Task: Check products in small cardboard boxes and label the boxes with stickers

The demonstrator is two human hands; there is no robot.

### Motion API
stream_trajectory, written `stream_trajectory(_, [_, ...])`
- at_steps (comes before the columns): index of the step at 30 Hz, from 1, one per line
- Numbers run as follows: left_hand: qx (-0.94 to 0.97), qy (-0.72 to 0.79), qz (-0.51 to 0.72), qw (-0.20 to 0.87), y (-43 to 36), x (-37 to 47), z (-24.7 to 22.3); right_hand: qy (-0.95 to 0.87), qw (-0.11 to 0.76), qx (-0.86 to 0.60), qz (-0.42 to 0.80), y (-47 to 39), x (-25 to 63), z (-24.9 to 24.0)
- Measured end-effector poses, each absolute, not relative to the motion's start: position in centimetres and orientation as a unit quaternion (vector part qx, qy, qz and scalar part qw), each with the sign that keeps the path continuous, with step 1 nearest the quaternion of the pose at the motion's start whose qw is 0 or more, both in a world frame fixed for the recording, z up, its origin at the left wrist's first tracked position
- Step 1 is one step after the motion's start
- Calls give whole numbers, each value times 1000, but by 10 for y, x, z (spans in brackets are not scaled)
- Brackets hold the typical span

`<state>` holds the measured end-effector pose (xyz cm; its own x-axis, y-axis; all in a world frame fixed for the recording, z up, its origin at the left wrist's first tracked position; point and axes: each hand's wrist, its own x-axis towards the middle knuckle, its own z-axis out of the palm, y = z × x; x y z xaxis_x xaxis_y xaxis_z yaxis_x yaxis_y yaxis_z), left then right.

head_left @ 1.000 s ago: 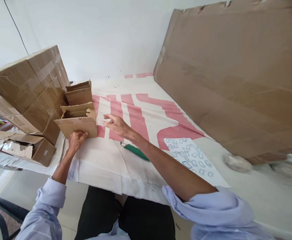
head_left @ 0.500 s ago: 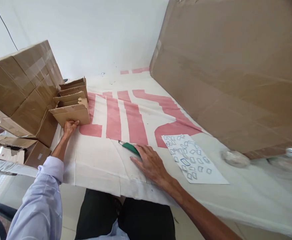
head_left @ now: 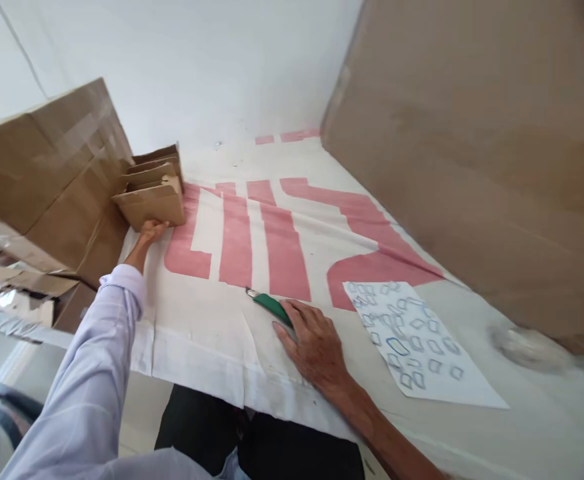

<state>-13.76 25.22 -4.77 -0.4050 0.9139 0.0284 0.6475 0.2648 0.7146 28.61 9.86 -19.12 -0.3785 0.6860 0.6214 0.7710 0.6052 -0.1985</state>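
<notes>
My left hand [head_left: 153,232] is at the lower front edge of a folded cardboard piece with several upright flaps [head_left: 155,203], its fingers bent against the board. Whether they grip it is hard to make out. On the cloth, a green cutter [head_left: 271,308] with its metal tip pointing up and left lies under the fingertips of my right hand [head_left: 315,340]. The thumb of that hand is spread away from the fingers. To its right rests a white sheet [head_left: 422,353] covered with small drawn shapes.
A large cardboard box [head_left: 72,180] stands at the left, with a smaller opened box [head_left: 32,290] in front of it. A big cardboard box [head_left: 482,153] fills the right. White cloth with red print [head_left: 285,253] covers the table. Something clear and crumpled [head_left: 529,347] lies at the right.
My left hand and the flapped cardboard piece have moved slightly away from me, toward the wall. My right hand stays at the green cutter. The view has shifted a little.
</notes>
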Motion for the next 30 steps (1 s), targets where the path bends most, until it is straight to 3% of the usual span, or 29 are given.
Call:
stream_trajectory(5, [587, 721, 327, 167, 195, -101, -45, -826, 347, -440, -51, 96, 295, -204])
stream_trajectory(9, [646, 677, 332, 118, 97, -90, -39, -838, 332, -432, -30, 97, 300, -212])
stream_trajectory(12, [675, 659, 329, -48, 8, -120, -13, -835, 329, -440, -21, 97, 300, -216])
stream_trajectory(16, [520, 775, 305, -191, -77, -202, 27, -829, 322, -458, -17, 99, 296, -220])
stream_trajectory(20, [373, 886, 238, -140, -110, -261, 28, -827, 316, -464, -22, 102, 295, -223])
stream_trajectory(30, [365, 885, 269, -106, -118, -269, -13, -823, 337, -456, -17, 107, 293, -227])
